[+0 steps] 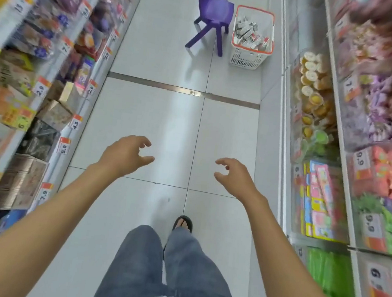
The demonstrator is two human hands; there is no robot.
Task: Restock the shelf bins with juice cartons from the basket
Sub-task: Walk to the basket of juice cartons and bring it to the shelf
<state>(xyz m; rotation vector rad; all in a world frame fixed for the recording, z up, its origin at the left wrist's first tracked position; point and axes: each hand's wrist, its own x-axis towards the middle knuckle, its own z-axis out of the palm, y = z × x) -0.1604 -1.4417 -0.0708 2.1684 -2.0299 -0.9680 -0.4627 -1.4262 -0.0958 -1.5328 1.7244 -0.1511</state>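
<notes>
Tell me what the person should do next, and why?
Probably step forward toward the basket. Both the left hand and the right hand hold nothing, and the cartons lie in the basket farther ahead, beside the purple chair.

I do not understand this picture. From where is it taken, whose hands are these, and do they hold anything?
There is no machine here. The picture comes from one wide camera worn on a person's head, looking forward and down, so you see that person's own body: jeans and a sandalled foot. The left hand and the right hand reach forward over the tiled floor with fingers loosely curled. Both hold nothing. The person stands in a shop aisle between the left shelves and the right shelves. Farther along, on the floor near the right shelves, stands a white basket with an orange rim, holding small cartons. A purple chair stands just left of it.
</notes>
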